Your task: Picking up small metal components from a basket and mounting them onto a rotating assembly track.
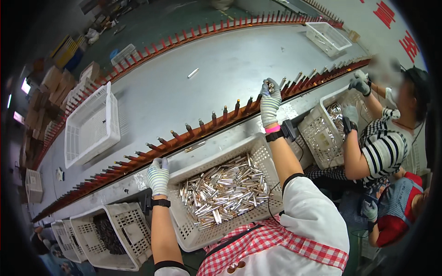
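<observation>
My right hand, in a striped glove, reaches up to the row of brown pegs on the conveyor edge and holds a small silver tube over a peg. My left hand, gloved too, rests on the far rim of the white basket in front of me. That basket is filled with several shiny silver tubes. The fingers of my left hand are curled over the rim with nothing visible in them.
A grey conveyor table carries an empty white basket, another far right, and a loose tube. A person in a striped shirt works at the pegs to my right beside a basket. A basket with dark parts stands left.
</observation>
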A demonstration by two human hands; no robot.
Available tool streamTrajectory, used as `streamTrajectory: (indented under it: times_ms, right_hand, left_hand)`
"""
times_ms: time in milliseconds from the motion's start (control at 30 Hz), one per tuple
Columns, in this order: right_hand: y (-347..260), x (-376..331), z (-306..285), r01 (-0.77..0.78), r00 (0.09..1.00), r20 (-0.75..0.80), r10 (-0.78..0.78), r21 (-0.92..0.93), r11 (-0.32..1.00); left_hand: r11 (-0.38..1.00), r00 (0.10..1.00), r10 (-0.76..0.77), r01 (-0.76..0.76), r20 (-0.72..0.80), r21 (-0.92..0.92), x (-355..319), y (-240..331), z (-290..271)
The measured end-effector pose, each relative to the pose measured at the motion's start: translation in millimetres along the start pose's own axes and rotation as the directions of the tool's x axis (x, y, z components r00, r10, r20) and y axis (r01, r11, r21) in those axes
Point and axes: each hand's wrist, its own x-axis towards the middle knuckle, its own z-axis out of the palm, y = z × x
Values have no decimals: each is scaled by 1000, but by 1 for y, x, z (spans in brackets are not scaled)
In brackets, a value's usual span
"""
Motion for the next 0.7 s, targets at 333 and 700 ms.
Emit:
streamTrajectory:
  times_ms: [333, 700]
  right_hand:
    - [8, 28, -24, 333, 942, 1, -336, -129, 934]
    - [-18, 55, -6, 343, 839, 506, -202, -201, 918]
  left_hand:
    - [997, 999, 14, -16, -29, -69, 3, -32, 4]
    - [936, 914, 351, -351, 206, -33, -26, -22, -33]
